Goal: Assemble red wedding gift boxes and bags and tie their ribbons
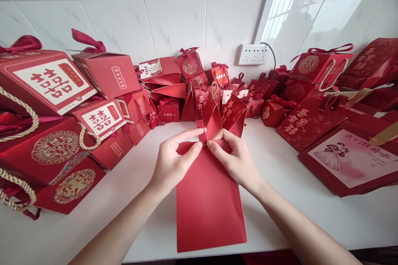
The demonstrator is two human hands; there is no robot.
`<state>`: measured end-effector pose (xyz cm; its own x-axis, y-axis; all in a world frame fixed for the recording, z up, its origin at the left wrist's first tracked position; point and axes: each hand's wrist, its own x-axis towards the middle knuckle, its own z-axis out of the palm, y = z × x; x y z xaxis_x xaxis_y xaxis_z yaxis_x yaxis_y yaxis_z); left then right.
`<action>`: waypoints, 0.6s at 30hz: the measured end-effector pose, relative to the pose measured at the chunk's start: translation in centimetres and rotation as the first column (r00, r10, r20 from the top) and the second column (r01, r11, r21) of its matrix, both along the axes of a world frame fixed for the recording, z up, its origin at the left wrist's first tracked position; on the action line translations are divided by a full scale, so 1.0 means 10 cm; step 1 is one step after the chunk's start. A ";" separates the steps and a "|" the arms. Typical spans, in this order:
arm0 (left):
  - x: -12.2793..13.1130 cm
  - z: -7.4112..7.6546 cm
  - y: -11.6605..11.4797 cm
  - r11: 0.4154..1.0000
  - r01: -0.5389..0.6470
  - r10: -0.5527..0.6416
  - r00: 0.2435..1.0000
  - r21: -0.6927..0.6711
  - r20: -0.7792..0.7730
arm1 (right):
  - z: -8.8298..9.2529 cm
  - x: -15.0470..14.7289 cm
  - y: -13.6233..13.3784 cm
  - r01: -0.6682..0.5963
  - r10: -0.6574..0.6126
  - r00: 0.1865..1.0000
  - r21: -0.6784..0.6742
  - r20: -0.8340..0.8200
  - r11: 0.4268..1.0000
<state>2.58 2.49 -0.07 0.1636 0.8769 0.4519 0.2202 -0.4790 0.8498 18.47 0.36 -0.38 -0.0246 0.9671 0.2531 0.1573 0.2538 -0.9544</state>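
Observation:
A plain red paper gift box (209,198) lies in front of me on the white table, its long flat side facing up. At its far end, folded flaps (214,120) stand up. My left hand (177,153) pinches the near edge of that end between thumb and forefinger. Close beside it, my right hand (233,155) pinches the same edge, the two thumbs almost meeting. Whatever small part sits between the fingertips is mostly hidden. Just beyond the flaps are patterned red gift bags (233,109) with gold lettering and a gold cord loop (214,90).
Stacked red boxes with ribbons and rope handles (56,149) line the left side. More red boxes (321,68) and a bag with a couple's picture (351,157) are on the right. A power socket (252,54) is on the tiled wall. The table's front edge (149,258) runs below.

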 end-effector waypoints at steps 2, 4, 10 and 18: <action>0.00 0.00 -0.01 1.000 0.002 -0.002 1.000 0.010 -0.001 | 0.00 0.00 0.00 -0.015 0.015 1.000 0.002 -0.010 1.000; 0.00 0.00 -0.01 1.000 0.011 -0.011 1.000 0.014 0.005 | 0.00 0.00 0.01 -0.027 0.027 1.000 0.015 -0.015 1.000; -0.01 -0.01 0.01 1.000 0.027 -0.027 0.999 -0.008 0.017 | 0.00 0.01 0.01 -0.042 0.042 0.999 0.007 -0.012 0.999; -0.01 -0.01 0.02 0.999 0.039 -0.038 0.999 -0.023 0.028 | 0.01 0.00 0.00 -0.018 0.019 1.000 0.034 -0.004 0.999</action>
<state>2.45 2.66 -0.14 0.1854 0.8808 0.4357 0.1787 -0.4662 0.8665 18.49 0.32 -0.33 -0.0414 0.9575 0.2856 0.1486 0.2886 -0.9459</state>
